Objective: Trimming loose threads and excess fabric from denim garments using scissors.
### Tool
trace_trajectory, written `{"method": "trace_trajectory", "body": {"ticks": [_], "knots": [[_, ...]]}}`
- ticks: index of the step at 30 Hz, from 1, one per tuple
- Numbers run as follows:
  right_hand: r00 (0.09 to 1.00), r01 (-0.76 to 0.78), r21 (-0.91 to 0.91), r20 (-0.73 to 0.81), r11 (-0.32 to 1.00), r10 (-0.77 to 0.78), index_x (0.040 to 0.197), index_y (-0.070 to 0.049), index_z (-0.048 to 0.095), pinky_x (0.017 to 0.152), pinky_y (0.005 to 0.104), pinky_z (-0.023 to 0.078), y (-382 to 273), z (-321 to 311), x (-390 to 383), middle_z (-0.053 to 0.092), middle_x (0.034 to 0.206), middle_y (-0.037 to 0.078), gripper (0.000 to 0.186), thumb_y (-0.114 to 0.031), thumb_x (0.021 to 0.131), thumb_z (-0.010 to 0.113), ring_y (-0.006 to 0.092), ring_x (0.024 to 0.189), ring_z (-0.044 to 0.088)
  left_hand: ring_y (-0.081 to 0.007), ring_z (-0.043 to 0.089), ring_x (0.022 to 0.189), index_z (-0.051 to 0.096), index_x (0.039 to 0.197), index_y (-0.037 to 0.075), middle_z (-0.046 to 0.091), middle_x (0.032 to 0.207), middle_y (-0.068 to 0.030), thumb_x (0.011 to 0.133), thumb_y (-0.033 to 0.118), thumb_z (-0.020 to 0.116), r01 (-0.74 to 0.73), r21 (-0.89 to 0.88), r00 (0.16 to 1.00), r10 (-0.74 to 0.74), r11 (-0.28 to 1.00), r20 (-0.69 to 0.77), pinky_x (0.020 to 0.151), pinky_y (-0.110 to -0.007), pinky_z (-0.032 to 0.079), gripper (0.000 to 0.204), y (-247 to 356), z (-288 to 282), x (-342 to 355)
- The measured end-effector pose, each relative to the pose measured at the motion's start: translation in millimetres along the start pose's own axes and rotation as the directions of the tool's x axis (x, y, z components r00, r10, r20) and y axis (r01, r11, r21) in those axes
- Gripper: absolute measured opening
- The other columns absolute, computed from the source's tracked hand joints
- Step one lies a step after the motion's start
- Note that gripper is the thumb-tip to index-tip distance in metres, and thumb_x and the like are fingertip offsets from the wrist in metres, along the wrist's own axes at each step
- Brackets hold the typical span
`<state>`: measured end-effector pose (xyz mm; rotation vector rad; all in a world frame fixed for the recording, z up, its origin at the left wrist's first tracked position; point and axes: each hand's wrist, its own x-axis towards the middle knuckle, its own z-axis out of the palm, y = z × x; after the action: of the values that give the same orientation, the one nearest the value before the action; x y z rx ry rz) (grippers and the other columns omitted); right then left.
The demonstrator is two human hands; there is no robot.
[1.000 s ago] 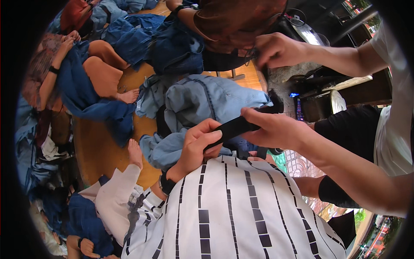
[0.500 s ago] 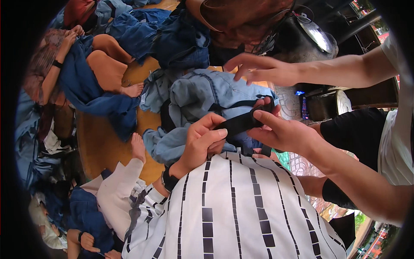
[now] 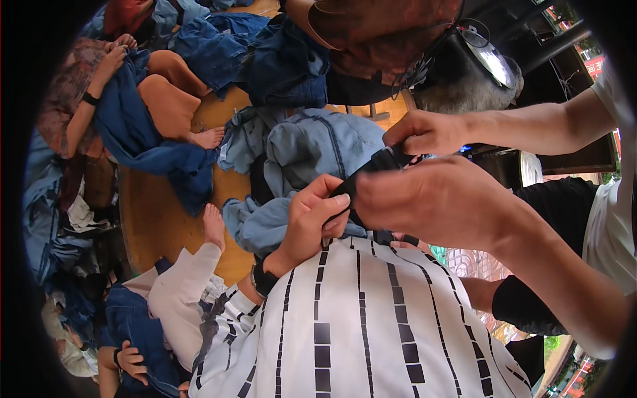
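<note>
My left hand, with a black band round the wrist, is closed on one end of a black strap above my lap. From the right, a co-worker's two bare arms reach in. Their upper hand grips the strap's far end, and their lower hand, blurred, covers its middle. A few fingers beside a dark band show at the front of my shirt. They may be my right hand, but mostly they are hidden. Pale blue denim lies heaped just beyond the strap.
Other people sit around the orange-brown floor with dark blue denim on their laps. A bare foot rests left of the pale denim. A dark rounded machine with cables stands at the upper right.
The co-worker's upper hand has come down and closed on the strap. Their lower hand has shifted left across it. My left hand keeps its hold nearly in place.
</note>
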<state>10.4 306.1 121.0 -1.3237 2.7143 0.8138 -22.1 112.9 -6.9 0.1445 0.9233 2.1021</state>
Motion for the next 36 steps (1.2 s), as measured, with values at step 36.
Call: {"method": "trace_trajectory", "body": {"ticks": [36], "knots": [[0.984,-0.074,0.705,0.165,0.706,-0.062,0.100,-0.016,0.071,0.081,0.0303,0.051,-66,9,93,0.062,0.105,0.002,0.019,-0.016,0.084,0.062,0.0223,0.109,0.053,-0.0066,0.060,0.090,0.065,0.109,-0.002,0.068,0.100,-0.0040,0.089,0.005,0.061,0.368,0.550,0.927,-0.345,0.749,-0.149,0.076,-0.023,0.049,0.021,25,-48,-70]]}}
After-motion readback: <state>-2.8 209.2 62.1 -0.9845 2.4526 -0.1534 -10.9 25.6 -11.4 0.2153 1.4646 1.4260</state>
